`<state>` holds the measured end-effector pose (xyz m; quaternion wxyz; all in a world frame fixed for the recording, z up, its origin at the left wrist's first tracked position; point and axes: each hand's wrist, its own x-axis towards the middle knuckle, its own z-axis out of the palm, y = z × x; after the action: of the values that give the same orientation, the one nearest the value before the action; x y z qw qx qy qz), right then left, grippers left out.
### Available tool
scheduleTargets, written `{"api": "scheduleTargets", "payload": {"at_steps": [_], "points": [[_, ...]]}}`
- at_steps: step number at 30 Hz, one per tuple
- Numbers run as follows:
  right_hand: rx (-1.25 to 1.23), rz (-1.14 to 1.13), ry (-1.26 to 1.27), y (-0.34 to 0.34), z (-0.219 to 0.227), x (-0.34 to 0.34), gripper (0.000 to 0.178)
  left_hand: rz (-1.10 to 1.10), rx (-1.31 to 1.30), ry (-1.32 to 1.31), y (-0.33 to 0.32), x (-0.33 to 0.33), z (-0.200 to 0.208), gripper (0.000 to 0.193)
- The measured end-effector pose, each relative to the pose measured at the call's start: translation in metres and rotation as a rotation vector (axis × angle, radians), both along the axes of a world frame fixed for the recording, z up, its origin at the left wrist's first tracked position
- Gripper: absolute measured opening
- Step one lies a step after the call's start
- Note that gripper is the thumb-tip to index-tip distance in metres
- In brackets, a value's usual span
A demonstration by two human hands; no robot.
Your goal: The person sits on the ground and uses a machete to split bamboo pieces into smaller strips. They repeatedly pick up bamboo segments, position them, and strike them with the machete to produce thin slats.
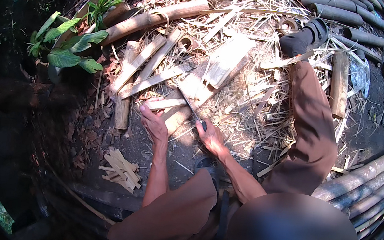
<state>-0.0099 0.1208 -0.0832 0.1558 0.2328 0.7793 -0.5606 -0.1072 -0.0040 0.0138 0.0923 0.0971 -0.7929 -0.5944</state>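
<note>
My left hand point(153, 123) is closed on one end of a short, pale bamboo strip point(168, 104). In my right hand point(212, 138) is the dark handle of a long, narrow knife point(188, 101). Its blade slants up and left, crossing the strip near the end away from my left hand. Whether the edge has entered the bamboo is too small to tell. Under the strip lies a broad wooden board point(180, 118), and wider pale split pieces point(225, 65) rest on its far part. Several longer bamboo slats point(136, 64) lie just beyond my left hand.
A small pile of cut strips point(121, 170) lies on the ground near my left forearm. Shavings point(247, 113) cover the ground ahead. A thick bamboo pole point(155, 19) and leafy plants point(71, 47) are at far left. More poles point(366, 181) line the right, beyond my outstretched leg point(309, 117).
</note>
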Motion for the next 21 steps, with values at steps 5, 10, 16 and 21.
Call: {"api": "scheduleTargets", "payload": {"at_steps": [5,10,16,21], "points": [[-0.041,0.005,0.009,0.001,-0.014,-0.003,0.056,-0.280,-0.093,0.245,0.001,-0.002,-0.056,0.042],[0.026,-0.023,0.204,0.026,0.036,0.007,0.045,-0.275,0.427,0.082,0.000,-0.003,-0.054,0.033],[0.268,0.276,0.350,0.072,0.078,-0.007,0.031,-0.410,0.793,-0.494,-0.031,0.035,0.018,0.035],[0.399,0.538,0.563,0.062,0.107,-0.009,0.028,-0.501,0.826,-0.630,-0.040,0.067,0.054,0.028]]}}
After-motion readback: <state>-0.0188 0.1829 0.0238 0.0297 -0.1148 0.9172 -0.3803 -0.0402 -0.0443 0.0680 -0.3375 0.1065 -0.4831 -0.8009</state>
